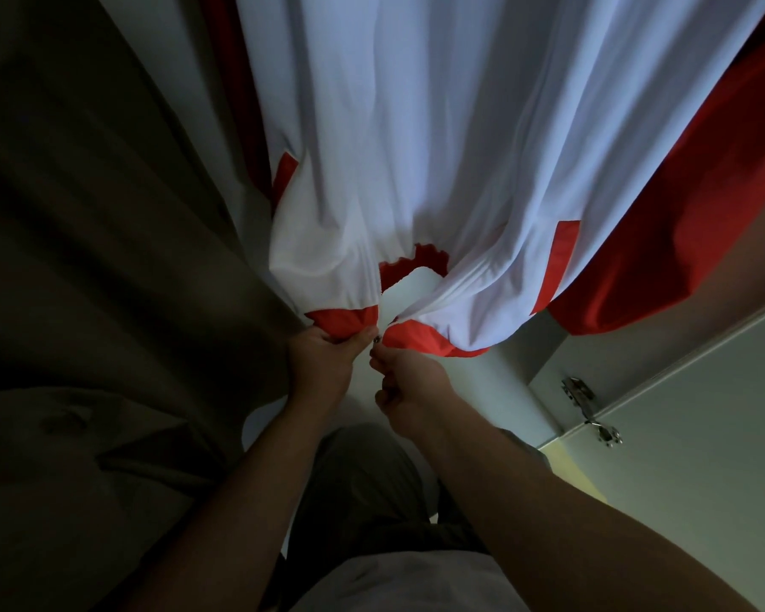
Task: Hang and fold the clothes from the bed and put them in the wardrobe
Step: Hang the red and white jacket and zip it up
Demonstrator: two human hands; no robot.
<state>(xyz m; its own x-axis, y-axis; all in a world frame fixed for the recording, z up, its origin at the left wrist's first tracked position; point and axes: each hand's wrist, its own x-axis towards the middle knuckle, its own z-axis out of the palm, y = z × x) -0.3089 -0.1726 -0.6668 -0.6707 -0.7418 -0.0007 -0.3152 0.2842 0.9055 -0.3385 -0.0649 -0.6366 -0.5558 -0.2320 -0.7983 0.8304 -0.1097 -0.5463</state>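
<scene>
A white jacket with red hem and red sleeves (416, 148) hangs in front of me inside the wardrobe, its front open at the bottom. My left hand (323, 360) grips the left red hem corner. My right hand (409, 382) pinches the small metal zipper piece (375, 342) just below the right hem corner (420, 340). The two hem corners are close together, a narrow gap between them. The hanger is out of view above.
A dark olive garment (107, 258) hangs directly to the left, touching the jacket. The open wardrobe door (681, 413) with a metal hinge (586, 404) stands at the right. My legs and the pale floor show below.
</scene>
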